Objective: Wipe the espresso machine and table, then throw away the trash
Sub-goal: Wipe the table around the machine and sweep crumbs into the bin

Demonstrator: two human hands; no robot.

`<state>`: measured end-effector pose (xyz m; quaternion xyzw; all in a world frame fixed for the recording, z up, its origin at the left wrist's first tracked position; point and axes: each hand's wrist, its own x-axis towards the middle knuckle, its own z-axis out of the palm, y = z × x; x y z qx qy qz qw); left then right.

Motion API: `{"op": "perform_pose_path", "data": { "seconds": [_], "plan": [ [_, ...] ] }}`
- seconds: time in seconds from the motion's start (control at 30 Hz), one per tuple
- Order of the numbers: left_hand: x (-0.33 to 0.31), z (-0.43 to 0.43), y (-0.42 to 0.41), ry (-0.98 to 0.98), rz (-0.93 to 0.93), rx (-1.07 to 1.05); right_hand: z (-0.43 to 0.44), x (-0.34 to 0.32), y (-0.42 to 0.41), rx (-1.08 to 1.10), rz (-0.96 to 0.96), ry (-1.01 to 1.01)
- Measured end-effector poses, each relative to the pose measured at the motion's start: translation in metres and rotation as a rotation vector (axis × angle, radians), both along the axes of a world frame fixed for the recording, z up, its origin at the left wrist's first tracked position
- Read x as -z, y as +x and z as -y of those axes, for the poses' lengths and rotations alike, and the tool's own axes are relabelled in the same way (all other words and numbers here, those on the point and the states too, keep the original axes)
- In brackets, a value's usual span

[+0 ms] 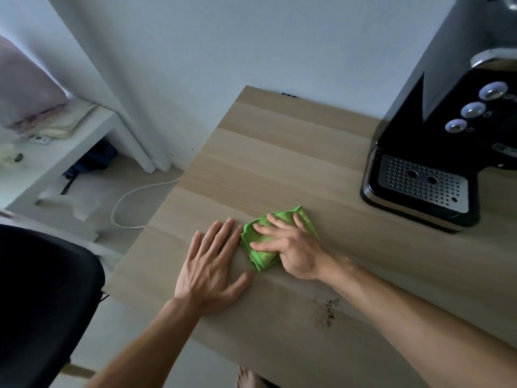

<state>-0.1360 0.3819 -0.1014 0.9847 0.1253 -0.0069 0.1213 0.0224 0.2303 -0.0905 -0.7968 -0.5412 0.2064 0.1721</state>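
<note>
the right hand [291, 247] lay on the folded green cloth [263, 259], fingers spread and fairly straight, pressing it flat to the table [279, 152] rather than clutching it. that looked like a wiping hold: a wide palm keeps the wad from bunching and puts weight over more of it. the left hand [212, 264] rested flat on the bare wood just beside the cloth, fingers straight and holding nothing, probably to brace the body while leaning in. whether its fingertips touched the cloth's edge i couldn't tell.

the cloth sat near the middle of the table, well apart from the espresso machine [436, 135], which stood at the back right with its drip tray [422, 183] facing the person. a scatter of brown crumbs [326, 310] lay near the front edge, close to the right forearm, and the cloth had not reached it. by the look of things, the table wipe was under way, the crumbs needed a pass, and the trash part was not begun. a black chair [42, 303] stood off the table's left side.
</note>
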Motion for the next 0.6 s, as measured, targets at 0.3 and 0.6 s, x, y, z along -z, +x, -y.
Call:
{"op": "perform_pose_path", "data": {
  "seconds": [0.3,0.6],
  "plan": [
    [0.000,0.004,-0.006,0.014,-0.020,0.000,0.095,0.006,0.040,0.344,0.086,-0.001],
    [-0.003,0.000,-0.004,0.005,-0.046,0.025,0.052,-0.003,-0.032,1.092,-0.009,-0.172]
  ]
}}
